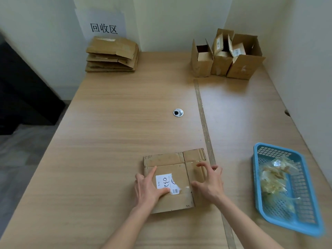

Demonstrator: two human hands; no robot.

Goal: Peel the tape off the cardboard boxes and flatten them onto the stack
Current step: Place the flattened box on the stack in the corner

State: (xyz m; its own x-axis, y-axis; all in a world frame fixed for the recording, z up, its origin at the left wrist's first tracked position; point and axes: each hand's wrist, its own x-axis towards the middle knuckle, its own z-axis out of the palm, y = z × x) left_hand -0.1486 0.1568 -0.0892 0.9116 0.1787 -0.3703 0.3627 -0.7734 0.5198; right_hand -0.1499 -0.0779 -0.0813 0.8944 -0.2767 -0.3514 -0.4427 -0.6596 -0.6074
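**Flattened box pressed at near table edge**

A flattened cardboard box is seen lying on the wooden table, near the front edge and just left of a strip of tape running along the tabletop. A white label with handwritten digits is stuck on its upper face.

The left hand is laid flat on the box's left side, fingers straight, thumb on the label; nothing is gripped. The right hand is placed on the box's right side with fingers spread and arched, fingertips touching the cardboard; nothing is enclosed by it.

A stack of flattened boxes is noted at the far left corner, below a wall sign with printed characters. Three open upright boxes are grouped at the far right, touching one another.

A blue plastic basket is positioned to the right of the hands, well apart from the box; crumpled clear tape is held in it. A round metal grommet is set in the table's middle.
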